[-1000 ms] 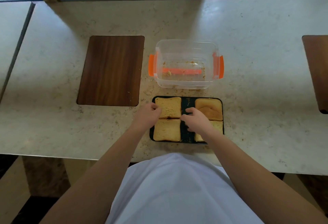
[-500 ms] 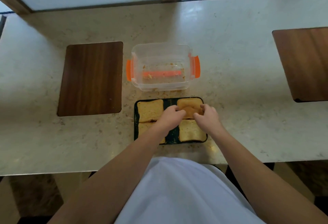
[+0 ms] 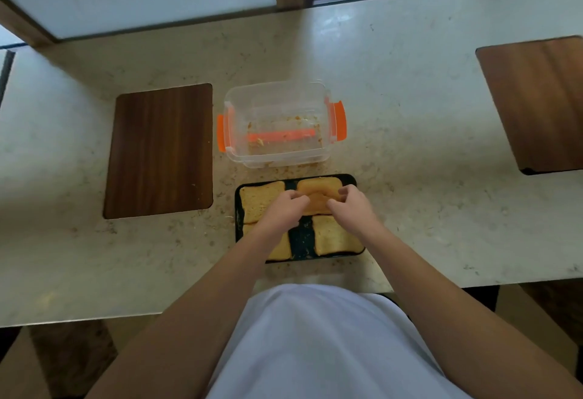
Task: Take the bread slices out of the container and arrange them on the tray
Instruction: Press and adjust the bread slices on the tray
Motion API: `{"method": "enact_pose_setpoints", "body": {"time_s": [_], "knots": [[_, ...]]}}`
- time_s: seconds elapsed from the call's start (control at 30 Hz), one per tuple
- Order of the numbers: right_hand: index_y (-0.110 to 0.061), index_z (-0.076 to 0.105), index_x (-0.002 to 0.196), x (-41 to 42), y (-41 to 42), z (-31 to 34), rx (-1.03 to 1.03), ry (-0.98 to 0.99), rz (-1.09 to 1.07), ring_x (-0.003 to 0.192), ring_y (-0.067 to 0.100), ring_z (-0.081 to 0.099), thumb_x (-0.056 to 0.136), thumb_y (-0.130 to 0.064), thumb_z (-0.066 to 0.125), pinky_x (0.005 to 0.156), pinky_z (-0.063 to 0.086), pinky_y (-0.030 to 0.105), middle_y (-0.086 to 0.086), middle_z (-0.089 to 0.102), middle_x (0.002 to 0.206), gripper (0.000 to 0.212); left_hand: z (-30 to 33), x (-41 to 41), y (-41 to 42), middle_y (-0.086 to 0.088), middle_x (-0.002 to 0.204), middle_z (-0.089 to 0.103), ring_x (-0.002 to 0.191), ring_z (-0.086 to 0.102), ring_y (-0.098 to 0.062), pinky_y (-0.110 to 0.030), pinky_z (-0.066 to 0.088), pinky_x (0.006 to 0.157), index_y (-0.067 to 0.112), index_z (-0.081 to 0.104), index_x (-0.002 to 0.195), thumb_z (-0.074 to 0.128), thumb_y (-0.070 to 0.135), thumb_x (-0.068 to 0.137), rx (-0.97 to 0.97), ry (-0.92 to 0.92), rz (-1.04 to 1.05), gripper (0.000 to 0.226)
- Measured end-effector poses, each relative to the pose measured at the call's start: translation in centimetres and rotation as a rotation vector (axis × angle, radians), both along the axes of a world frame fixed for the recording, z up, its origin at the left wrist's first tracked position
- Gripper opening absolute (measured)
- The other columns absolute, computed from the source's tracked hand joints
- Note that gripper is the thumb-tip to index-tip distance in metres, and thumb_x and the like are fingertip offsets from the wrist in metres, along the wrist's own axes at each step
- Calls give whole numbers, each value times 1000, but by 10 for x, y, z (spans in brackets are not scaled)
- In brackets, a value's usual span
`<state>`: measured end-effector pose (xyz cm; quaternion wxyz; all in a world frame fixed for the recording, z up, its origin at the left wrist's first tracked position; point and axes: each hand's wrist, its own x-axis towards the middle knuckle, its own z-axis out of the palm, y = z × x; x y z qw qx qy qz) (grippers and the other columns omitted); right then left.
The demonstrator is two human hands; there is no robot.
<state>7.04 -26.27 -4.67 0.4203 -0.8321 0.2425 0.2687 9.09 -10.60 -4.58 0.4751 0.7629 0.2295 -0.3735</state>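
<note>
Both hands, left hand point(image 3: 281, 209) and right hand point(image 3: 352, 209), pinch the far-right bread slice point(image 3: 318, 191) on a black tray point(image 3: 301, 237) before an empty container point(image 3: 277, 124).

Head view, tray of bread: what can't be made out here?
- Far-right slice: both the left hand and right hand cover its near edge, so the grip is unclear.
- Near-left slice: mostly behind the left forearm.
- Tray: near-left corner hidden by that forearm.
- Container: only crumbs visible; their kind is too small to tell.
</note>
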Motion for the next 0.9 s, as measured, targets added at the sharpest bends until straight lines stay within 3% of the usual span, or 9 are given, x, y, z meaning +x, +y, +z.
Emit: {"method": "enact_pose_setpoints", "body": {"time_s": [0.1, 0.17, 0.2, 0.27, 0.33, 0.4, 0.47, 0.57, 0.9], "knots": [[-10, 46, 142, -6, -6, -1, 18, -34, -32, 116, 24, 55, 90, -28, 59, 87, 48, 36, 11, 54, 140, 57, 3, -8, 0, 2, 120, 57, 109, 58, -21, -45, 55, 93, 17, 47, 142, 53, 33, 93, 63, -63, -31, 52], [-9, 46, 144, -16, -15, 0, 27, -42, -73, 121, 25, 55, 90, -28, 60, 91, 47, 35, 12, 52, 144, 59, 5, -18, -3, 5, 110, 59, 98, 61, -19, -45, 57, 86, 19, 47, 137, 54, 36, 88, 89, -108, -68, 52], [-9, 45, 145, -23, -19, 0, 26, -37, -85, 117, 23, 58, 90, -28, 60, 88, 47, 33, 11, 51, 145, 60, 6, -23, -6, 4, 115, 59, 101, 61, -19, -45, 57, 88, 19, 45, 139, 55, 37, 86, 80, -100, -86, 56], [-9, 46, 145, -37, -28, -2, 8, -23, -84, 89, 7, 60, 90, -29, 59, 68, 46, 25, 9, 53, 141, 60, 3, -34, -12, 1, 128, 54, 113, 58, -22, -48, 54, 96, 19, 39, 144, 56, 40, 83, 46, -42, -104, 67], [-8, 49, 140, -48, -31, -5, -7, -6, -86, 77, 0, 51, 89, -29, 59, 58, 40, 24, 8, 56, 128, 56, -1, -42, -18, 2, 119, 57, 106, 60, -18, -48, 55, 96, 18, 39, 143, 56, 41, 81, 10, 16, -85, 68], [-9, 51, 135, -57, -31, -7, -20, 20, -83, 82, 8, 53, 88, -29, 60, 61, 43, 27, 5, 55, 119, 52, -6, -48, -22, 2, 107, 57, 98, 60, -16, -48, 56, 94, 17, 40, 141, 57, 40, 81, -8, 43, -73, 66], [-10, 50, 136, -60, -28, -4, -48, 44, -62, 100, 21, 56, 87, -29, 60, 76, 50, 37, 8, 53, 125, 54, -9, -49, -25, 2, 105, 56, 96, 60, -15, -48, 56, 94, 17, 41, 139, 57, 39, 81, -4, 43, -63, 64], [-13, 47, 139, -60, -22, -1, -112, 32, -17, 121, 29, 50, 84, -32, 59, 97, 48, 47, 8, 46, 137, 59, -11, -46, -24, 7, 104, 53, 94, 56, -12, -48, 55, 94, 19, 42, 137, 57, 40, 81, 1, 36, -52, 61], [-14, 46, 141, -60, -17, -3, -46, 31, -29, 124, 24, 47, 87, -29, 62, 99, 46, 41, 9, 44, 142, 59, -10, -47, -24, 3, 105, 55, 96, 58, -15, -47, 54, 95, 20, 42, 137, 58, 41, 82, 3, 65, -44, 61]]}}
